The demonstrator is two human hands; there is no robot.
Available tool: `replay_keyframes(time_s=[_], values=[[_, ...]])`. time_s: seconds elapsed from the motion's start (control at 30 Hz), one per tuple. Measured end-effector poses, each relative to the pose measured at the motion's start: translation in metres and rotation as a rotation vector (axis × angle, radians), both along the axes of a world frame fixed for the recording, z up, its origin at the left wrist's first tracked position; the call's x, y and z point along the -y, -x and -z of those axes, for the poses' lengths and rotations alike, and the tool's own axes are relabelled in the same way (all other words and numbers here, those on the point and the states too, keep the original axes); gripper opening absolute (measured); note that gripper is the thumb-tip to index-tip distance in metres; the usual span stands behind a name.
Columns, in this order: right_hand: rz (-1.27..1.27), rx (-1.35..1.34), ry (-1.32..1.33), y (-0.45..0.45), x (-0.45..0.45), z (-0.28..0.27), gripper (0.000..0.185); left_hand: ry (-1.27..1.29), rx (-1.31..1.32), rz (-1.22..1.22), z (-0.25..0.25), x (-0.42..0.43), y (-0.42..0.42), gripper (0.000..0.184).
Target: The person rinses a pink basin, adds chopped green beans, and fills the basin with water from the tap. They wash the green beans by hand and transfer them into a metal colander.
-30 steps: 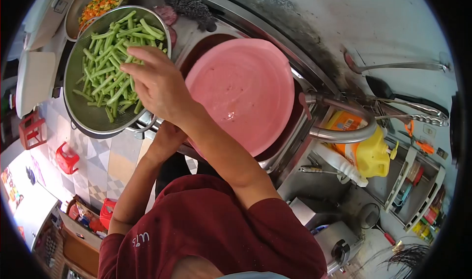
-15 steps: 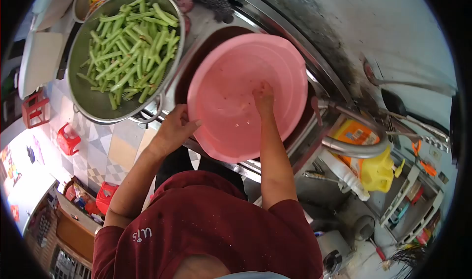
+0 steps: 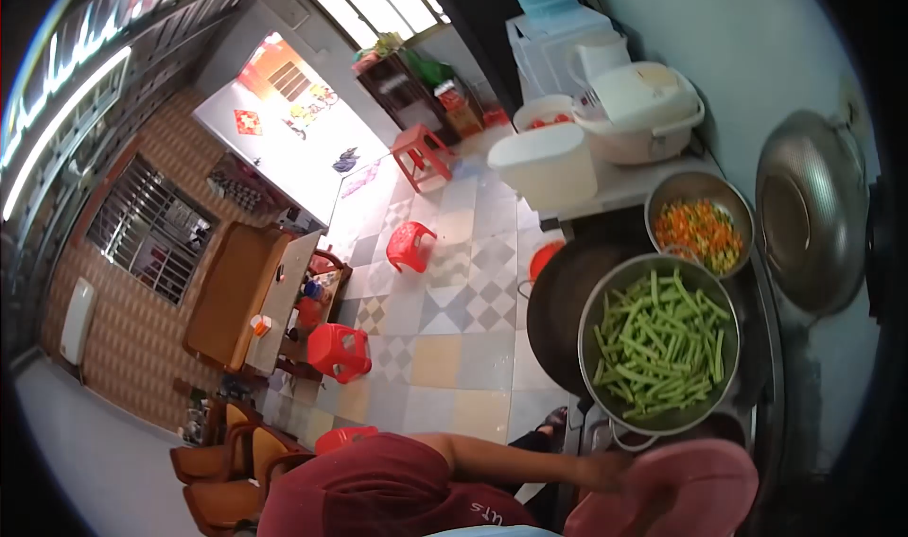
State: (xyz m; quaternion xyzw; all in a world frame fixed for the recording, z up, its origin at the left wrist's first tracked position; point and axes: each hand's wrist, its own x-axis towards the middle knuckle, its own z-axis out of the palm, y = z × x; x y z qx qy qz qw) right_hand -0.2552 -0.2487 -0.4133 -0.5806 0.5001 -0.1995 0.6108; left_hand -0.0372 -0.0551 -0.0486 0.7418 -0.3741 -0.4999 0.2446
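At the bottom right, my left hand [image 3: 605, 471] lies at the near rim of the pink basin [image 3: 714, 461], its fingers dim and blurred but apparently closed over the edge. Only part of the basin shows, cut off by the frame's lower edge. A darker shape inside it is too unclear to tell as a hand or a shadow. My right hand cannot be made out. Just beyond the basin stands a metal colander [image 3: 591, 324] full of cut green beans [image 3: 657, 348].
A large dark wok [image 3: 553, 329] sits partly under the colander. Behind is a metal bowl of diced vegetables [image 3: 700, 234]. A wok lid [image 3: 804, 216] leans on the wall. A white container [image 3: 544, 164] and a rice cooker [image 3: 643, 107] stand farther back. Red stools [image 3: 339, 353] dot the tiled floor.
The view has swung left and up, bringing the room and stove into sight. The basin now shows at the bottom right. My right hand, earlier inside the basin, no longer shows clearly.
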Motion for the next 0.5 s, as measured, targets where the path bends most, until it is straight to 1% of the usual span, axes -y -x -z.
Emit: replay_keyframes(time_s=[0.07, 0.1, 0.13, 0.2, 0.27, 0.3, 0.33, 0.37, 0.4, 0.43, 0.47, 0.5], values=[[0.037, -0.041, -0.025, -0.012, -0.012, -0.051, 0.031, 0.039, 0.012, -0.025, 0.0, -0.003, 0.001, 0.07], [0.045, -0.052, -0.048, -0.016, -0.018, -0.078, 0.03, 0.063, -0.004, -0.042, -0.008, -0.004, 0.0, 0.068], [0.052, -0.061, -0.072, -0.02, -0.026, -0.104, 0.03, 0.025, -0.064, -0.042, -0.027, -0.001, -0.005, 0.068], [0.055, -0.075, -0.115, -0.028, -0.038, -0.152, 0.028, 0.07, -0.07, -0.046, -0.025, -0.004, -0.006, 0.069], [0.005, -0.09, -0.109, -0.033, -0.045, -0.188, 0.026, 0.113, -0.077, -0.045, -0.03, -0.005, -0.008, 0.069], [-0.035, -0.087, -0.093, -0.035, -0.05, -0.202, 0.026, 0.087, -0.078, -0.028, -0.034, -0.003, -0.009, 0.07], [-0.39, -0.253, 0.331, -0.019, -0.047, -0.169, 0.025, 0.061, -0.078, -0.009, -0.039, -0.002, -0.009, 0.071], [-0.388, -0.249, 0.341, -0.028, -0.048, -0.199, 0.025, 0.07, -0.072, -0.009, -0.041, -0.002, -0.008, 0.071], [-0.24, -0.205, 0.116, -0.044, -0.054, -0.255, 0.024, 0.051, -0.067, -0.021, -0.044, -0.003, -0.007, 0.071], [-0.093, -0.158, -0.11, -0.054, -0.059, -0.295, 0.022, 0.03, -0.062, -0.034, -0.045, -0.004, -0.007, 0.071], [-0.093, -0.154, -0.104, -0.056, -0.061, -0.312, 0.022, 0.036, -0.059, -0.034, -0.037, -0.003, -0.007, 0.071], [-0.019, 0.039, -0.113, -0.057, -0.063, -0.325, 0.022, 0.031, -0.045, -0.004, -0.027, -0.001, -0.007, 0.07]])
